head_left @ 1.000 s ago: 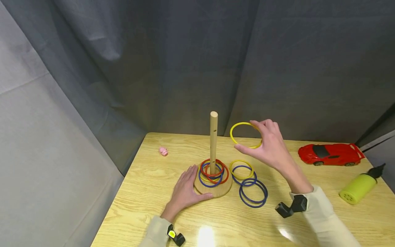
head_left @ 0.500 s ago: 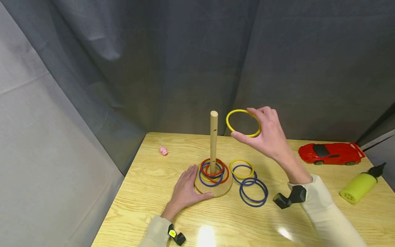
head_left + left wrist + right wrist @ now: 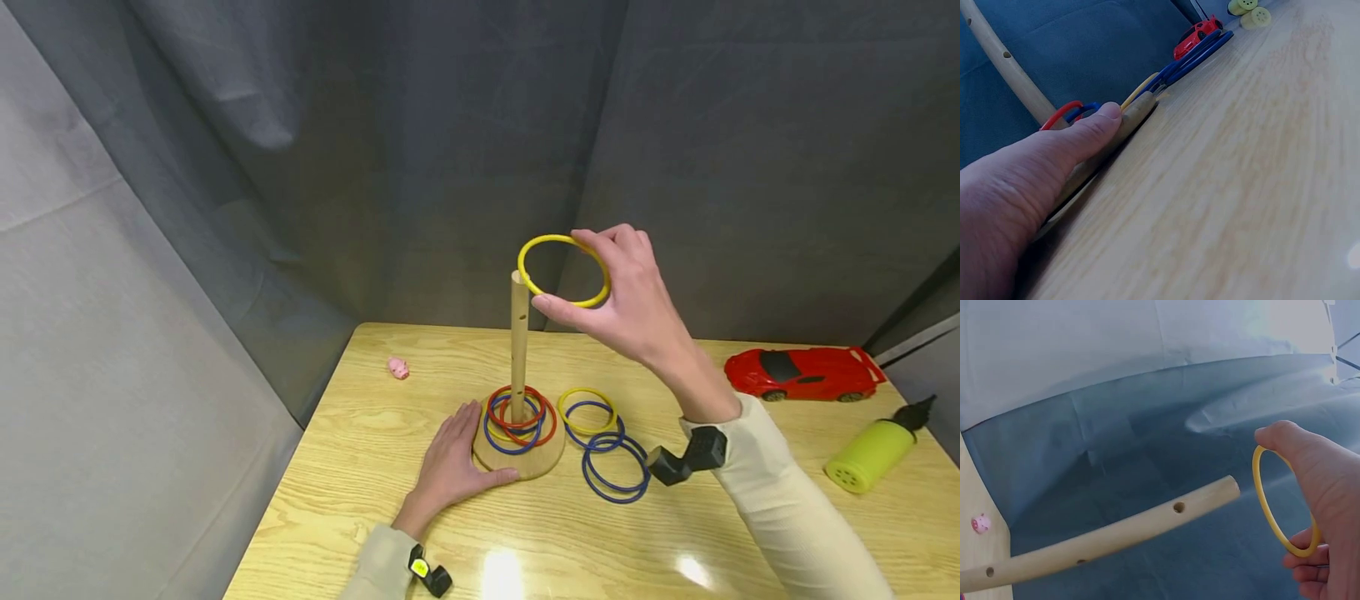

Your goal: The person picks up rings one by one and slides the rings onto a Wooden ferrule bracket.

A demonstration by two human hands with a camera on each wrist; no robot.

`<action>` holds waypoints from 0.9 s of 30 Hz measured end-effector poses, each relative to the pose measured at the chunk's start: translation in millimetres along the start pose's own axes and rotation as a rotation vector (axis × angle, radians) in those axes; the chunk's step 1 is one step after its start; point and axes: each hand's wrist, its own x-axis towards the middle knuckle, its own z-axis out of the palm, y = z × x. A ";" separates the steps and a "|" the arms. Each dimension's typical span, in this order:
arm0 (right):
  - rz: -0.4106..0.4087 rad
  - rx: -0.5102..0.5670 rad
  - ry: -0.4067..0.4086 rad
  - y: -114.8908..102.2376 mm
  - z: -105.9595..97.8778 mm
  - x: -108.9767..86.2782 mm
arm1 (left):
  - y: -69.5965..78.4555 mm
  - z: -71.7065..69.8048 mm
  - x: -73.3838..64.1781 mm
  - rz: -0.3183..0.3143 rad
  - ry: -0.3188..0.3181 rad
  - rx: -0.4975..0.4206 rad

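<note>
Between thumb and fingers my right hand pinches a yellow ring, tilted in the air. In the head view, its left rim overlaps the top of the wooden post; in the right wrist view, ring and post tip stand apart. My left hand lies against the left and front edge of the round wooden base, fingers extended and thumb along the rim. Red, blue and yellow rings lie around the post's foot.
Right of the base lie a yellow ring and several overlapping blue rings. A red toy car and a yellow-green cylinder with a black tip are farther right. A pink pig figure sits back left. Dark curtains hang behind.
My right hand has risen and moved left with the yellow ring, from beside the post to its top. My left hand and the base have stayed put.
</note>
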 end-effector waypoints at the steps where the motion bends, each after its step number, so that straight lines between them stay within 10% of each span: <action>1: -0.004 0.000 -0.010 -0.7 2.0 0.0 | -0.1 0.3 0.1 -0.003 -0.003 0.000; 27: 0.056 -0.070 -0.235 37.3 83.9 -70.8 | 0.9 -0.6 0.9 0.014 -0.003 0.022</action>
